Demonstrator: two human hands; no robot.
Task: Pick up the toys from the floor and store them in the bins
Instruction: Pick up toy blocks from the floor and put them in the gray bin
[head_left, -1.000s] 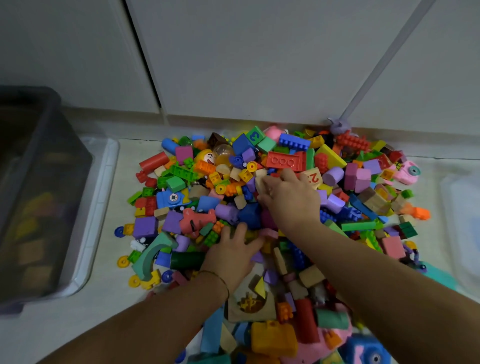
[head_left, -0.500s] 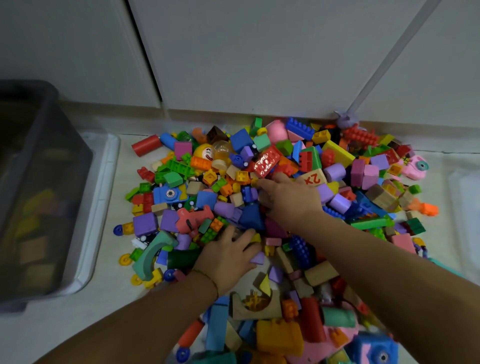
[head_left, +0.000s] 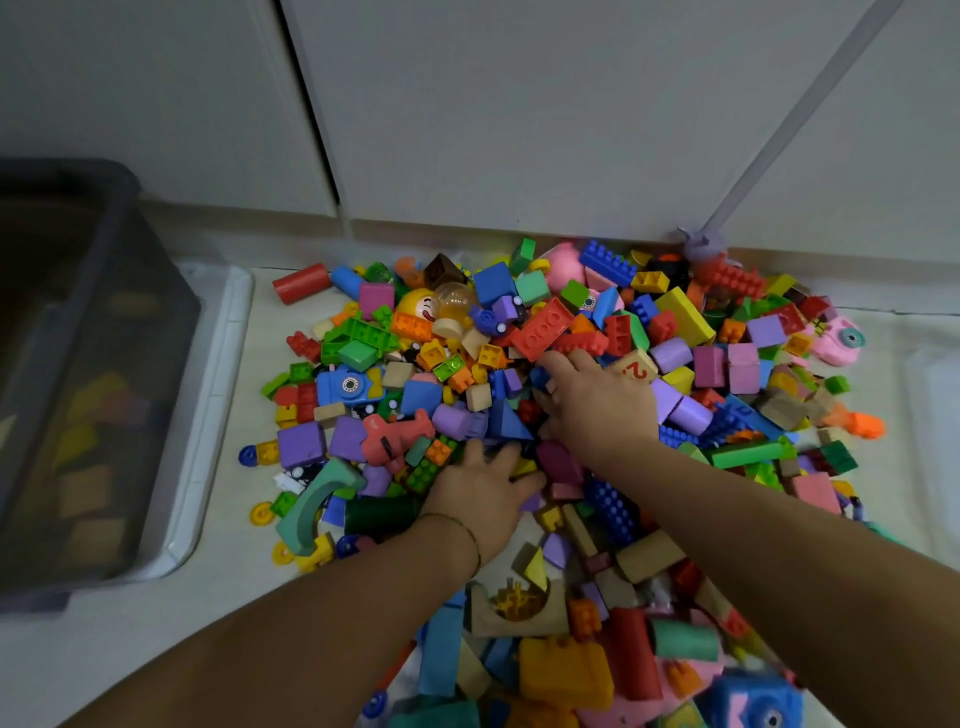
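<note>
A big heap of toys (head_left: 727, 364) covers the floor: plastic bricks, foam and wooden blocks, toy cameras. My left hand (head_left: 480, 499) lies flat on the heap's middle with fingers spread, pressing on blocks. My right hand (head_left: 597, 408) rests further back, and its fingertips touch a tilted red brick (head_left: 543, 330) and small blue blocks. I see no toy gripped by either hand. A dark translucent bin (head_left: 104, 322) with several blocks inside stands at the left.
The bin sits on a white lid (head_left: 218, 415). A red cylinder (head_left: 301, 283) lies apart at the heap's back left. White cabinet doors (head_left: 519, 104) close off the back. A pale tray edge (head_left: 935, 395) shows at the far right. Bare floor lies between bin and heap.
Both hands pushed a little further away into the heap. The red brick tipped up and shifted left, and the red cylinder rolled out toward the back left.
</note>
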